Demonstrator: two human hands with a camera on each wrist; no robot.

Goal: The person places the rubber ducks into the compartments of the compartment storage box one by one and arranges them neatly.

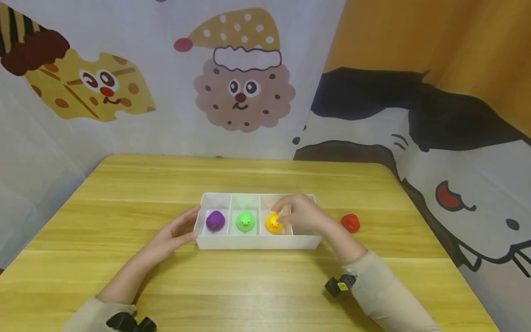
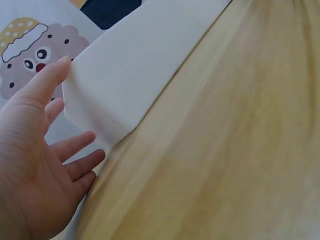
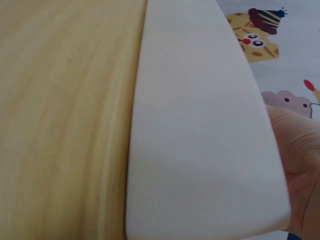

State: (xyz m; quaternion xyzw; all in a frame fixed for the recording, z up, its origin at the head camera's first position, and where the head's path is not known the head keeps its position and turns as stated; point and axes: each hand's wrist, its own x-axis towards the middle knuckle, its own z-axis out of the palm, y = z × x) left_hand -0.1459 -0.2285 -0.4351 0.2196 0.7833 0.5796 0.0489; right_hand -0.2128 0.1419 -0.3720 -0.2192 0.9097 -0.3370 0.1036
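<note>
A white divided box stands on the table, seen from above in the head view. Its left compartment holds a purple rubber duck, and the one beside it a green rubber duck. In the compartment right of the green one, my right hand pinches a yellow rubber duck between thumb and fingers. My left hand touches the box's left end with spread, relaxed fingers. The box's front wall hides most of the right hand in the right wrist view.
A red rubber duck lies on the wooden table, right of the box beyond the right forearm. Behind the table hangs a cloth with cartoon prints. Each sleeve carries a small black wrist camera.
</note>
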